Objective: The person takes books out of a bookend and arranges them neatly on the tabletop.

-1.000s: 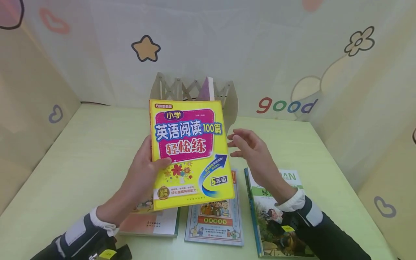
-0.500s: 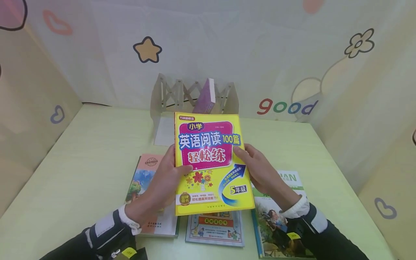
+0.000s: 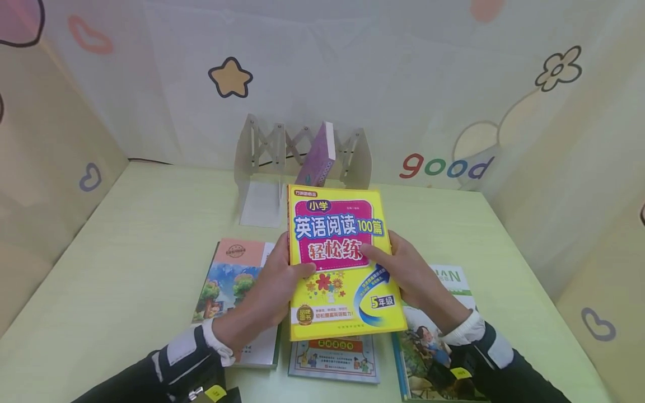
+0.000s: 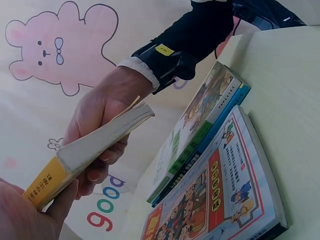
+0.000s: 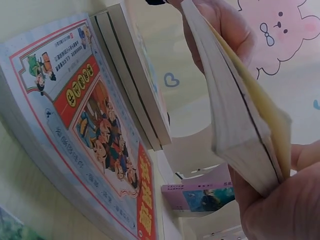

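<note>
Both hands hold a yellow workbook (image 3: 327, 291) with a pink title panel, raised over the table with its cover facing the head camera. My left hand (image 3: 274, 280) grips its left edge, thumb lying on the cover. On the opposite edge, my right hand (image 3: 407, 274) pinches it with the thumb on the front and the fingers behind. In the left wrist view the workbook's yellow spine (image 4: 44, 184) and lower page edges show. The right wrist view looks along its white page block (image 5: 225, 110). The fingers behind the workbook are mostly hidden in the head view.
Behind the workbook stands an expanding metal book rack (image 3: 245, 148) with a purple book (image 3: 318, 155) leaning in it. On the table (image 3: 126, 268) lie a pink-and-blue book (image 3: 227, 280), a blue-bordered book (image 3: 332, 366) and a green-and-white book (image 3: 420, 369) on another.
The right hand has come in and taken the workbook's right edge. Held by both hands, the workbook has moved right and down, uncovering the rack and the pink-and-blue book.
</note>
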Demonstrator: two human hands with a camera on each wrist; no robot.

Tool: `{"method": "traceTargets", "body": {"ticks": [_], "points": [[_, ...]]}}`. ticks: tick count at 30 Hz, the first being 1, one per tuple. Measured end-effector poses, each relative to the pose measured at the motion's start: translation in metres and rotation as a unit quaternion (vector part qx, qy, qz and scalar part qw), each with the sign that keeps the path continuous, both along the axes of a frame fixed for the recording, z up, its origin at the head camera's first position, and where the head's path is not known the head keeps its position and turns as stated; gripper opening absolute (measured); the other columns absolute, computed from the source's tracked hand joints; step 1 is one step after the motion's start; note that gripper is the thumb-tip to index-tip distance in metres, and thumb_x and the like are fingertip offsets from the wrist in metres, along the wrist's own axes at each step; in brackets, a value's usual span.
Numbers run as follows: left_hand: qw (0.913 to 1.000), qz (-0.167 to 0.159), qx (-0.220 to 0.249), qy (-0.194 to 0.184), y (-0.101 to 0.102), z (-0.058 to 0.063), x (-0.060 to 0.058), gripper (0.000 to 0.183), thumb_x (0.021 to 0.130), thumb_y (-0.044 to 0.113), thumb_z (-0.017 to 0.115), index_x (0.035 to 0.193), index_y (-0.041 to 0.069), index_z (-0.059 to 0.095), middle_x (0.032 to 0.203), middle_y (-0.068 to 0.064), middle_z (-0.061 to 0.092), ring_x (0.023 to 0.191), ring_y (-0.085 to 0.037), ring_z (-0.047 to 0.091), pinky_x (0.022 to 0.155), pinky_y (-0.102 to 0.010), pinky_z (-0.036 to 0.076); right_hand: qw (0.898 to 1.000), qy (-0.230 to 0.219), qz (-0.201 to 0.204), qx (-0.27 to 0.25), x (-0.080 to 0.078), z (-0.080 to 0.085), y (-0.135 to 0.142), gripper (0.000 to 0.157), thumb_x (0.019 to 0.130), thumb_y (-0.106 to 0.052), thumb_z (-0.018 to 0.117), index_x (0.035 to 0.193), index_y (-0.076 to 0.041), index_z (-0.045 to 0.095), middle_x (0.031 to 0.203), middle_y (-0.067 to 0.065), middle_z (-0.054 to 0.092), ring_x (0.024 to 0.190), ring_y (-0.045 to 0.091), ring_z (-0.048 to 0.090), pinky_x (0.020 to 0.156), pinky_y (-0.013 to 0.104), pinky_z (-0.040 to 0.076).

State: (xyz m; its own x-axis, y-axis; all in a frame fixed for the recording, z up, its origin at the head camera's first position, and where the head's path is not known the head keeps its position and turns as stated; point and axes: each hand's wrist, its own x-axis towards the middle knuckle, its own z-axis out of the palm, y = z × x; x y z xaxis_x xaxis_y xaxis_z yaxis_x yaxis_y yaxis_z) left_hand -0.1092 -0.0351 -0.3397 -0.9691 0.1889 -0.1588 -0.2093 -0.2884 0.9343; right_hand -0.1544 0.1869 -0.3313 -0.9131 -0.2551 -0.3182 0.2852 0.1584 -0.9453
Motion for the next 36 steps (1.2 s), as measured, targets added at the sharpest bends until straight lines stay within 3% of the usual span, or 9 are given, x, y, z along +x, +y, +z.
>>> {"method": "traceTargets", "body": {"ticks": [6,11,23,28,36], "points": [[0.9998,-0.019,-0.001,-0.002,0.004,-0.004,0.000,0.069,0.093,0.005,0.055,0.148,0.021,0.018,0.131,-0.009,0.051,0.110,-0.025,0.061,0.088,-0.038,0.050,1.000,0.006,-0.005,0.016,0.000,-0.006,0.005,0.071,0.082,-0.040,0.072,0.137,-0.015,0.035,0.115,0.017,0.063,0.092,0.034,0.068,0.073,0.048,0.053],[0.9989,-0.033,-0.034,-0.001,0.005,-0.004,0.000,0.069,0.093,0.009,0.057,0.150,0.021,0.018,0.130,-0.007,0.052,0.111,-0.022,0.060,0.090,-0.035,0.049,0.999,0.024,-0.004,0.030,0.000,-0.012,0.009,0.070,0.082,-0.042,0.072,0.136,-0.015,0.036,0.113,0.017,0.064,0.089,0.034,0.069,0.072,0.048,0.054],[0.9919,-0.093,-0.087,-0.005,0.002,-0.003,-0.002,0.060,0.093,0.019,0.059,0.146,0.011,0.032,0.126,-0.004,0.056,0.108,-0.021,0.060,0.089,-0.035,0.049,0.999,0.043,0.014,0.026,0.004,-0.014,0.034,0.069,0.087,-0.039,0.067,0.138,-0.013,0.031,0.112,0.020,0.063,0.089,0.037,0.068,0.072,0.051,0.053],[0.9899,-0.075,-0.121,0.002,-0.001,-0.001,-0.004,0.057,0.095,0.021,0.056,0.147,0.010,0.034,0.130,-0.006,0.053,0.106,-0.022,0.060,0.085,-0.036,0.052,0.998,0.049,0.015,0.025,0.007,-0.014,0.047,0.066,0.089,-0.035,0.065,0.139,-0.012,0.028,0.112,0.021,0.062,0.090,0.039,0.067,0.072,0.052,0.052],[0.9886,-0.029,-0.148,0.007,-0.022,0.008,-0.012,0.060,0.093,0.028,0.061,0.146,0.020,0.034,0.132,-0.004,0.053,0.102,-0.021,0.064,0.089,-0.037,0.050,0.998,0.052,-0.005,0.038,0.014,-0.013,0.072,0.065,0.091,-0.035,0.063,0.141,-0.015,0.026,0.113,0.020,0.062,0.091,0.040,0.067,0.072,0.053,0.052]]}}
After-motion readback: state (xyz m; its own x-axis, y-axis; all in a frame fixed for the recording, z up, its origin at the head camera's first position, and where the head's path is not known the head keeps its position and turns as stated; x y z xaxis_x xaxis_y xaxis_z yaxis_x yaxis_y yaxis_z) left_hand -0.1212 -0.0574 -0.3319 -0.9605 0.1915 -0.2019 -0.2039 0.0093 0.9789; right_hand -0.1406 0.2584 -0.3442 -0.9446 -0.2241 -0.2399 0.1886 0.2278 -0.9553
